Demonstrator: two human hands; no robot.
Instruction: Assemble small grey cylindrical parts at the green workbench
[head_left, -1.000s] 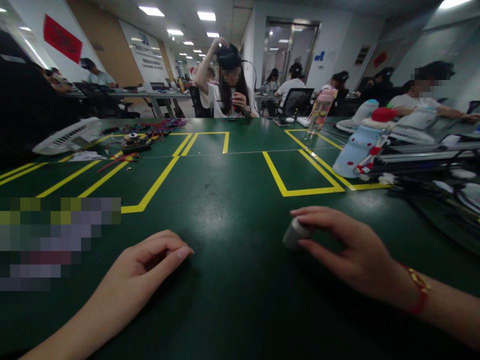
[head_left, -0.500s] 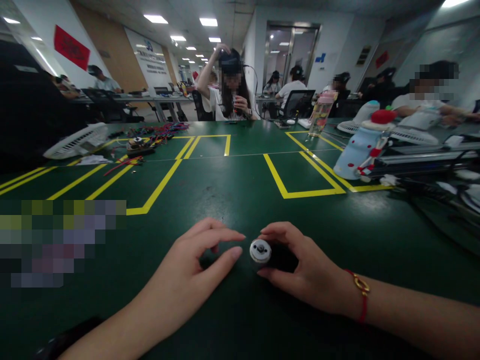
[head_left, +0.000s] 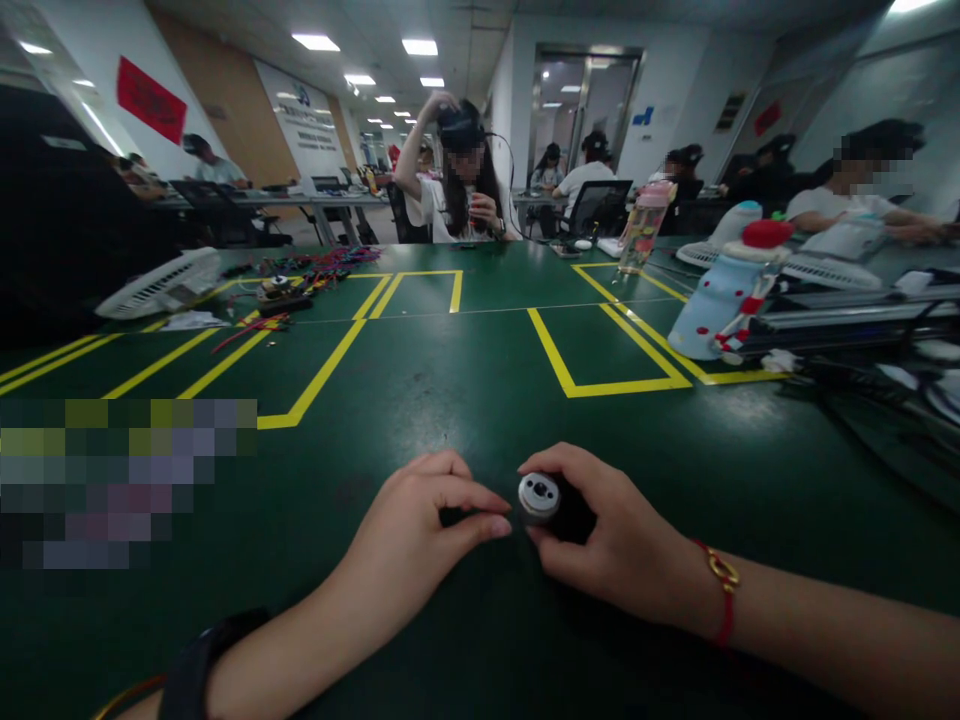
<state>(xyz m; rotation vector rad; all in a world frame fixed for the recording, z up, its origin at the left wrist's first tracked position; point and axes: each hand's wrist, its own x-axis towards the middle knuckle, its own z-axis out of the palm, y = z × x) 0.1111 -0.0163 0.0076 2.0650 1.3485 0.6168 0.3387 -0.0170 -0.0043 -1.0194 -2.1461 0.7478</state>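
Observation:
A small round metal cylinder (head_left: 539, 497), with a central hub and small dark holes on its top face, stands on the green table. My right hand (head_left: 604, 525) curls around it from the right, thumb and fingers at its sides. Just left of the cylinder is my left hand (head_left: 442, 510), its thumb and index fingertips drawn close together; whether anything small is between them cannot be made out. A slight gap separates those fingertips from the cylinder.
Yellow tape (head_left: 630, 386) marks the green table (head_left: 450, 380). Wires (head_left: 322, 265) and a white fan (head_left: 161, 285) are at the back left. A blue bottle (head_left: 701, 310) stands right, near black cables and metal rails. A person (head_left: 461, 190) sits opposite.
My left hand has moved right and its thumb and index finger have come together. The cylinder has shifted slightly right and tilted, deeper into my right hand.

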